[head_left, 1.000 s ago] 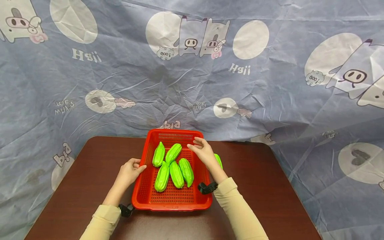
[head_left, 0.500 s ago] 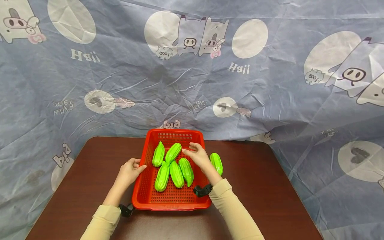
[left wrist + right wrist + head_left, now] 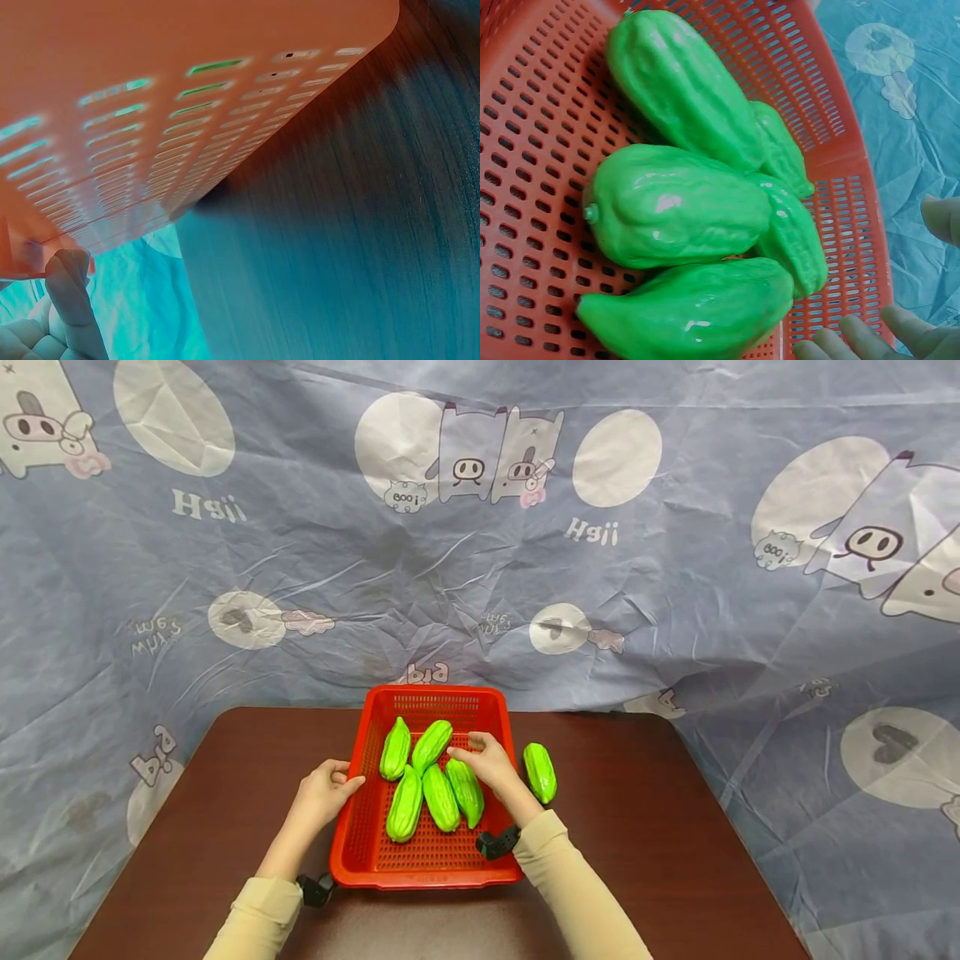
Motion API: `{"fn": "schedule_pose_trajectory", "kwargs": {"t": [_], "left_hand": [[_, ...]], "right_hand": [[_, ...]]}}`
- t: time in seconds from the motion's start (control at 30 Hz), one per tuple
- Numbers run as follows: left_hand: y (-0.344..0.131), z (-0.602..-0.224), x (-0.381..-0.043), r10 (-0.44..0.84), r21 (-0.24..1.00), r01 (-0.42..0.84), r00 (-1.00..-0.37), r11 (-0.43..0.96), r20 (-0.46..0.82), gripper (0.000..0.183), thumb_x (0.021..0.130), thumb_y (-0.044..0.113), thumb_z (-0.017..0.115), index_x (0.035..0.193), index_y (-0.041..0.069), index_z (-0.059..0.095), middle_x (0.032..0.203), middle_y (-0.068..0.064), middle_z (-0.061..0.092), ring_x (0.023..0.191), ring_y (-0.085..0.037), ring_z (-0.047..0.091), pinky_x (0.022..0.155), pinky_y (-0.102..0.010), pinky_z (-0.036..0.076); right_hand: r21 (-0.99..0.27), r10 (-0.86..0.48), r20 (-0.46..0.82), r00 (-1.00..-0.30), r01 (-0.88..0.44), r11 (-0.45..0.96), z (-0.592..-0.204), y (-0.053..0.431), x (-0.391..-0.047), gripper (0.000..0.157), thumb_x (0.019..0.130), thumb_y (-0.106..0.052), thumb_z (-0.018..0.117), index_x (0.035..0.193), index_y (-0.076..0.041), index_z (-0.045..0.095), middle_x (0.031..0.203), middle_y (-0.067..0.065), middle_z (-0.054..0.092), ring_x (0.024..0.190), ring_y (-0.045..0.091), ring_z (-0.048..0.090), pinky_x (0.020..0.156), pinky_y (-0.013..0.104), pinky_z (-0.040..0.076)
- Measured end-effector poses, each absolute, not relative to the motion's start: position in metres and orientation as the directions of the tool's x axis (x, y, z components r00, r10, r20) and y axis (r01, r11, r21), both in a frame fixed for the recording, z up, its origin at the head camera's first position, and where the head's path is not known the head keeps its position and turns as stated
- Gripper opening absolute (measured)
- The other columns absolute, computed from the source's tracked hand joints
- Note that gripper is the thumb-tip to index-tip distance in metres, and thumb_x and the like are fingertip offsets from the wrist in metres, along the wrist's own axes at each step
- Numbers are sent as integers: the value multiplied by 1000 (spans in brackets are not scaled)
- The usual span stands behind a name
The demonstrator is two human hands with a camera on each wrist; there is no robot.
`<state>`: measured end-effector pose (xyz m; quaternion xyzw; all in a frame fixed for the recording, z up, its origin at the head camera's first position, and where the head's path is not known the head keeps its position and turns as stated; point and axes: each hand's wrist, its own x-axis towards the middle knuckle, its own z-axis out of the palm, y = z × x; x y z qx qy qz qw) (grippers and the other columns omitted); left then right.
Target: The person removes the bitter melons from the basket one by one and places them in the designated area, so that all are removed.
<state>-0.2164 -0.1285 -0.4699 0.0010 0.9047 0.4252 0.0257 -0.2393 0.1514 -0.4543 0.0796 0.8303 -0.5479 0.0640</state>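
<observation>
A red plastic basket [image 3: 423,882] with slotted walls holds several green ridged bitter melons [image 3: 406,806]. My left hand [image 3: 321,789] grips its left rim, thumb over the edge; in the left wrist view, fingers [image 3: 73,296] curl at the rim on the outside. Over the basket's right side hovers my right hand [image 3: 495,767], fingers parted and nothing between them. Closest below it lies the rightmost bitter melon [image 3: 468,802], its upper end partly overlapped by the hand. In the right wrist view, right fingertips [image 3: 855,334] show at the lower right corner, beside the melons.
One more bitter melon [image 3: 540,772] lies on the dark wooden table [image 3: 637,843], just right of the basket. A blue-grey cloth [image 3: 315,527] with cartoon pigs hangs behind the table. Black wrist cameras [image 3: 498,843] sit on both wrists.
My right hand has come down and leftward from the basket's right rim to over the rightmost melon inside. The melon outside now shows fully. My left hand keeps its grip on the rim.
</observation>
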Motion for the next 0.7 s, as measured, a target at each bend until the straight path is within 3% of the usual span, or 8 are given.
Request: {"fn": "schedule_pose_trajectory", "kwargs": {"t": [0.7], "left_hand": [[-128,-468,-214,21,773,-17,-999,635,-40,43,91,19,70,120,-11,58,91,-19,66,79,-27,65,71,-41,55]], "right_hand": [[-837,72,-243,-967,247,488,-473,148,-237,72,88,-31,73,142,4,42,144,25,47,132,40,47,106,52,42]]}}
